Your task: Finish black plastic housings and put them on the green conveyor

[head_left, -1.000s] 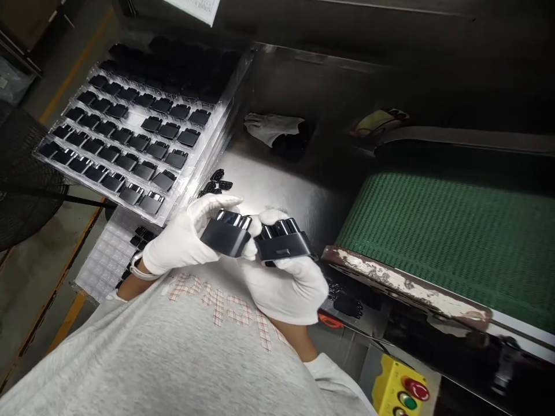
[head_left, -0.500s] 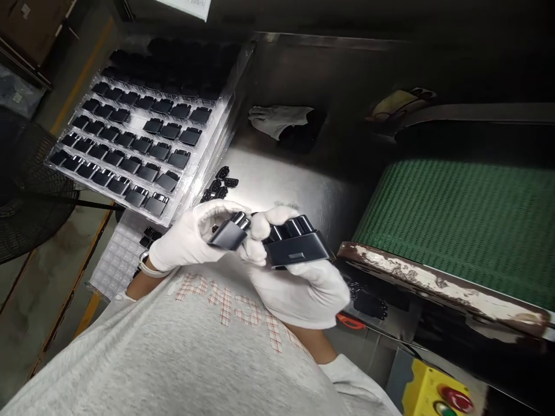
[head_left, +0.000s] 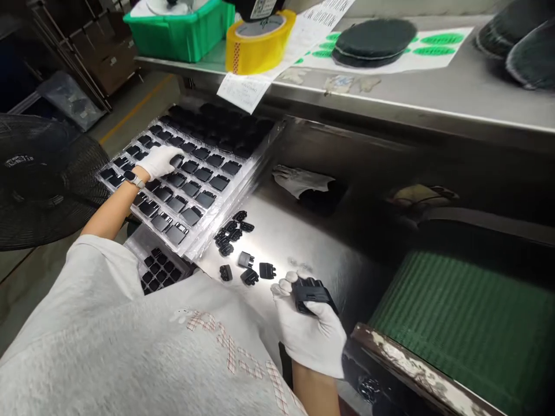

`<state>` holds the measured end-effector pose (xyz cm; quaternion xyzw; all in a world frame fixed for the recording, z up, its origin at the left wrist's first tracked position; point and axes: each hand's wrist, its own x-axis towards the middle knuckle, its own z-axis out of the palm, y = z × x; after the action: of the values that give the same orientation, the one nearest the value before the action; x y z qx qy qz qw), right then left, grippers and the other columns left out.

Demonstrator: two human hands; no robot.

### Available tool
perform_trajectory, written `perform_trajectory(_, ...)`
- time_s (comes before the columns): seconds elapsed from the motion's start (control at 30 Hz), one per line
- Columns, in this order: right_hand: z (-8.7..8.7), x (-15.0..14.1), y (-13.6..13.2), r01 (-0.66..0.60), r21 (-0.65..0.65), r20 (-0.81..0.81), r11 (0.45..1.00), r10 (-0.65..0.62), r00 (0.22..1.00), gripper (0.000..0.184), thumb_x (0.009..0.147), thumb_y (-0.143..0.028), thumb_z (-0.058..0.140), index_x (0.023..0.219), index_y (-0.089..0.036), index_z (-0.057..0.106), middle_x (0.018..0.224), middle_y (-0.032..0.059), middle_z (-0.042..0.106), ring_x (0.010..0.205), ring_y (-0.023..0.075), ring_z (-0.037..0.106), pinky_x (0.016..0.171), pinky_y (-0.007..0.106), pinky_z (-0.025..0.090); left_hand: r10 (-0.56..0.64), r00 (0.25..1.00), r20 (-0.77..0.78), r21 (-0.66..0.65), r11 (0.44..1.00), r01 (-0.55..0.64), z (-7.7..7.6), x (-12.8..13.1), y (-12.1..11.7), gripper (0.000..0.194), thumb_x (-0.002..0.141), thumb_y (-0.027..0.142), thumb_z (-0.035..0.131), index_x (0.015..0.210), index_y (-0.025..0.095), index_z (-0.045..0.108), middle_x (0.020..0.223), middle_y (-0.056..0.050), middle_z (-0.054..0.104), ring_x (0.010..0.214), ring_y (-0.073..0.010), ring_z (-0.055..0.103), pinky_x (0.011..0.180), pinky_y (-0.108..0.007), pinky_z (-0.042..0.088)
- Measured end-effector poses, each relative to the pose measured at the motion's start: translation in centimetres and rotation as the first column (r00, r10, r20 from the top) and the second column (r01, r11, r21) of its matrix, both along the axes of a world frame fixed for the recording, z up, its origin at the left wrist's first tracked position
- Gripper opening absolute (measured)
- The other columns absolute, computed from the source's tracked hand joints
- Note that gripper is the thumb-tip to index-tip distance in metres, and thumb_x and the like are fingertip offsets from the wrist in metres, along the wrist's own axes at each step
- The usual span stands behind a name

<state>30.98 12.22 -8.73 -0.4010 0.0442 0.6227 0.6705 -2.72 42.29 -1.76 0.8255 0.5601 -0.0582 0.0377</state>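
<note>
- two white-gloved hands in frame. left hand (head_left: 160, 162)?
- over the tray (head_left: 194, 248), left of the frame. fingertips bent around one tray part (head_left: 177, 161), black, in the upper middle of the tray. cannot tell whether they grip it or only touch it.
- right hand (head_left: 310, 341)?
- lower centre, well apart from the left. fingers closed round the held part (head_left: 311, 293), also black, ridged side toward the top of the frame. thumb across its lower edge.
- other black pieces?
- rows of them in the tray. loose parts (head_left: 246, 259) on the bench (head_left: 264, 231), centre, between the tray and the right hand. more in a lower tray (head_left: 141, 249), lower left, partly hidden by the shirt.
- surroundings?
- green belt (head_left: 468, 323) lower right. fan (head_left: 39, 179) at the left edge. grey glove (head_left: 299, 180) on the bench, above centre. shelf (head_left: 433, 104) across the top, bearing a green bin (head_left: 182, 37), yellow tape (head_left: 255, 52) and dark discs (head_left: 373, 40).
</note>
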Motion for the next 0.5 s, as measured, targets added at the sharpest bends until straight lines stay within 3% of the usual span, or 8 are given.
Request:
perform_trajectory(0.1, -1.3, 1.1, -0.3, 0.061, -0.035, 0.024, 0.998, -0.06, 0.998, 0.039, 0.049, -0.014, 0.066, 0.088, -0.015, 0.063, 0.09, 0.0045, 0.056, 0.079, 0.0125, 0.054, 0.067, 0.025, 0.056, 0.03, 0.994, -0.106, -0.002, 1.0, -0.031, -0.8, -1.0, 3.4, 0.055, 0.074, 0.018, 0.058, 0.129, 0.02, 0.063, 0.139, -0.014, 0.053, 0.127, -0.0336, 0.05, 0.11, -0.048, 0.039)
perform_trajectory(0.2, -2.0, 1.9, -0.4, 0.131, -0.075, 0.051, 0.989, -0.127, 0.991, 0.038, 0.048, -0.015, 0.065, 0.086, -0.015, 0.063, 0.091, 0.0037, 0.057, 0.081, 0.0125, 0.054, 0.065, 0.023, 0.056, 0.051, 0.984, -0.171, -0.025, 0.998, -0.056, -1.0, -0.8, 4.8, 0.057, 0.071, 0.024, 0.062, 0.127, 0.017, 0.065, 0.137, -0.016, 0.049, 0.125, -0.0334, 0.05, 0.107, -0.042, 0.042)
perform_trajectory(0.5, -2.7, 3.0, 0.2, 0.163, -0.106, 0.068, 0.981, -0.156, 0.985, 0.04, 0.046, -0.015, 0.068, 0.086, -0.013, 0.064, 0.089, 0.0031, 0.057, 0.081, 0.0124, 0.056, 0.066, 0.023, 0.057, -0.008, 0.965, -0.263, -0.317, 0.945, -0.078, 0.4, -0.7, 6.0, 0.065, 0.063, 0.021, 0.061, 0.127, 0.015, 0.063, 0.119, -0.009, 0.07, 0.103, -0.0218, 0.066, 0.091, -0.024, 0.051)
